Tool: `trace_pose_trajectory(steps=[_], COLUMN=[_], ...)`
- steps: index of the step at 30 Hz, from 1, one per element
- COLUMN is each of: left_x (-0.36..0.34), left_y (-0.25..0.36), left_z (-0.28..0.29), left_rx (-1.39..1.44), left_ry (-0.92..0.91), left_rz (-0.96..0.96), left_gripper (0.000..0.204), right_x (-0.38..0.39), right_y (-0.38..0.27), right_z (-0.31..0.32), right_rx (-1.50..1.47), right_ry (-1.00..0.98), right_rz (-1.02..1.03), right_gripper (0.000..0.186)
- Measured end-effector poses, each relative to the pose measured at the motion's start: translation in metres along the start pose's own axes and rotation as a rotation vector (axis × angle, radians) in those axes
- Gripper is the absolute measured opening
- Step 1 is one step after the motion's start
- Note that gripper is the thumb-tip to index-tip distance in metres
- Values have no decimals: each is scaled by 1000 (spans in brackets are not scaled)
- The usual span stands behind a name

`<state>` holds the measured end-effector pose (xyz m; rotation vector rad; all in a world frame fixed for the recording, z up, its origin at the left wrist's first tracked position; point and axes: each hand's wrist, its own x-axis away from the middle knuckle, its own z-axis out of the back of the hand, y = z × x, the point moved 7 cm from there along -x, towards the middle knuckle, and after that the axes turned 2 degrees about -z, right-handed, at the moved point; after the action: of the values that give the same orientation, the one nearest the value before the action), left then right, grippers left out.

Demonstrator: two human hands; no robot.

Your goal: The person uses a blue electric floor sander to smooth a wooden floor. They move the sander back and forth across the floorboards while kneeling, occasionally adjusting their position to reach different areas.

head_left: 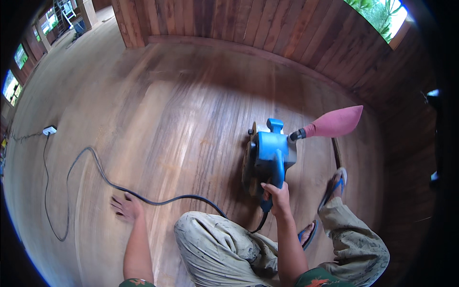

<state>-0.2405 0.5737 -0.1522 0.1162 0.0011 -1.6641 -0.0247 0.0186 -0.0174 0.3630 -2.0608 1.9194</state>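
Blue sander in right grip

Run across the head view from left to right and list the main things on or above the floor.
White socket block → left hand → blue power tool → pink dust bag.

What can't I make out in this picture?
All in the head view:
- Underside of the blue power tool: hidden by its own body.
- Inside of the pink bag: hidden by its skin.
- Left hand: blurred; floor contact unclear.
- Part of the black cord: hidden by the trousers.
- Blue object in the far corner: too small to identify.
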Motion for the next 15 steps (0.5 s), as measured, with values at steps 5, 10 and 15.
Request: trace_pose_trajectory(steps=[5, 10, 15], left_x=[-64, -70, -84], left_y=[-52, -67, -86], left_z=[-4, -8, -14], left_rx=[-104, -125, -137], left_ry=[20, 36, 26], left_rz=[211, 196, 165], left_gripper=[74, 74, 74], right_x=[-83, -239, -390], right_y=[-18, -73, -153], right_z=[-22, -64, -116], right_rx=[24, 44, 33], right_ry=[-16, -23, -147], right_rz=[42, 127, 136], right_gripper=[24, 13, 12])
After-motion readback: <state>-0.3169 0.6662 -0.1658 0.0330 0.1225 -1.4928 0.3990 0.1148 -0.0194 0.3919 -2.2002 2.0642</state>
